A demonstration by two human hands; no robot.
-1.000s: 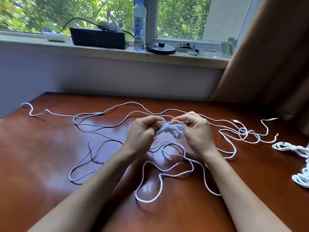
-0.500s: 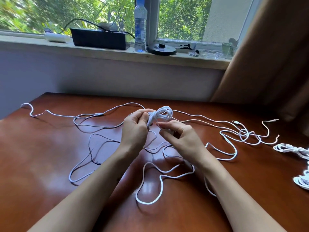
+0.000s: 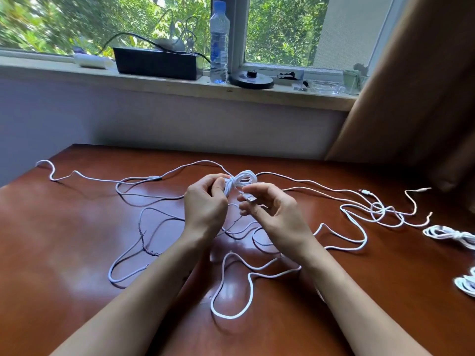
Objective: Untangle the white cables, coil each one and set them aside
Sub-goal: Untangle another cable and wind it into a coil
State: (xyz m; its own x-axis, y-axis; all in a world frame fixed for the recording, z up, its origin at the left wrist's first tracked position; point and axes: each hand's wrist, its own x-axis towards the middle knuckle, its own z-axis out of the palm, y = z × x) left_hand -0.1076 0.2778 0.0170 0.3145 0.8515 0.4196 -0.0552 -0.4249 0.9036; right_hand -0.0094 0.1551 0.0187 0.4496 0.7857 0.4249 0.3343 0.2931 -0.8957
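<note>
Since a second ago the coiled bundle (image 3: 241, 179) has risen out of the two-handed hold and now sits higher, above the left hand (image 3: 205, 205), while the right hand (image 3: 279, 214) has let go of the coil and taken up its free end. The left hand's fingers and thumb are curled round the waist of the bundle and grip it just off the table (image 3: 51, 253), with the loops fanning up and to the right of the knuckles. The right hand, just beside it and a little lower, pinches the USB plug (image 3: 251, 198) between thumb and forefinger; its other fingers are loosely curled below. A short run of cable joins the plug to the bundle. Under and around both forearms the loose white cables (image 3: 231, 278) sprawl over the brown tabletop in wide loops, reaching to the far left corner, and on the right they cross in a small knot (image 3: 380, 209). Near it lie thin jack ends (image 3: 424, 188). At the right edge, well apart from the hands, two finished coils (image 3: 449, 233) (image 3: 465, 284) lie on the table. On the windowsill beyond stand a water bottle (image 3: 219, 42), a black box (image 3: 156, 64) and a black disc (image 3: 250, 79); a brown curtain (image 3: 424, 73) hangs on the right.
</note>
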